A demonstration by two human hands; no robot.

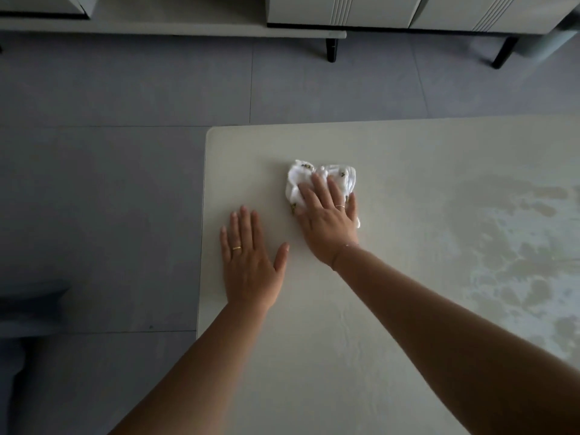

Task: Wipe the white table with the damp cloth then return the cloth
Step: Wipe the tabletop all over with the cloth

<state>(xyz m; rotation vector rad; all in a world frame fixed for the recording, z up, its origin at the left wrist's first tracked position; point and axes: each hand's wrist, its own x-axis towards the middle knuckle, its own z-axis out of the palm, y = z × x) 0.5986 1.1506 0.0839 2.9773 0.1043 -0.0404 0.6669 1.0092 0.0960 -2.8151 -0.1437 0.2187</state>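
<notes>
The white table (408,158) fills the right and lower part of the head view, its far left corner near the middle. A crumpled white cloth (340,177) with small dark marks lies on it close to that corner. My right hand (328,221) presses down on the cloth, fingers spread over it, so the cloth's near part is hidden. My left hand (248,265) rests flat on the bare table by the left edge, fingers apart, holding nothing.
Wet, patchy streaks (518,246) cover the table's right side. Grey tiled floor (110,183) lies left of and beyond the table. A pale low cabinet (342,11) on dark legs stands across the floor at the back. A dark shape (28,309) sits at the lower left.
</notes>
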